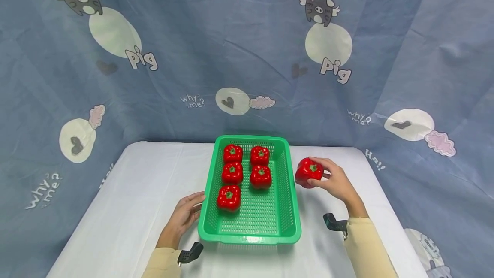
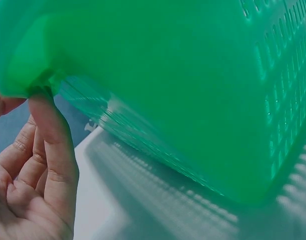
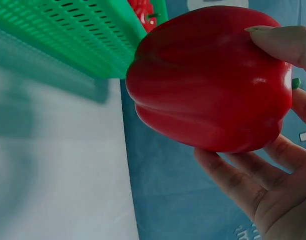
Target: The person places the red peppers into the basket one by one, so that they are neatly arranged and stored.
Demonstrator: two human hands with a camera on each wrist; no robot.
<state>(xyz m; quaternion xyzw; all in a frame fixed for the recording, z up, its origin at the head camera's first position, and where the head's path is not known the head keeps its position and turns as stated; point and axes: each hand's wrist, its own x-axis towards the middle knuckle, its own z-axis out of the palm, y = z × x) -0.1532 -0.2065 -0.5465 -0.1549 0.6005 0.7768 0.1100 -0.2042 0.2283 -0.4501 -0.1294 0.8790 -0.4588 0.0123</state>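
Observation:
A red bell pepper is held in my right hand, just outside the right wall of a green plastic basket. In the right wrist view the thumb lies on one side of the bell pepper and fingers on the other. My left hand pinches the rim at the basket's left side; the left wrist view shows thumb and finger on that rim. Inside the basket stand several red bell peppers, stems up: three in a left column, with the nearest pepper at its front, and two in a right column.
The basket stands on a table with a white cloth. Behind the table hangs a blue curtain printed with pigs and words. Bare basket floor shows at the front right. A black wrist camera sits on each forearm.

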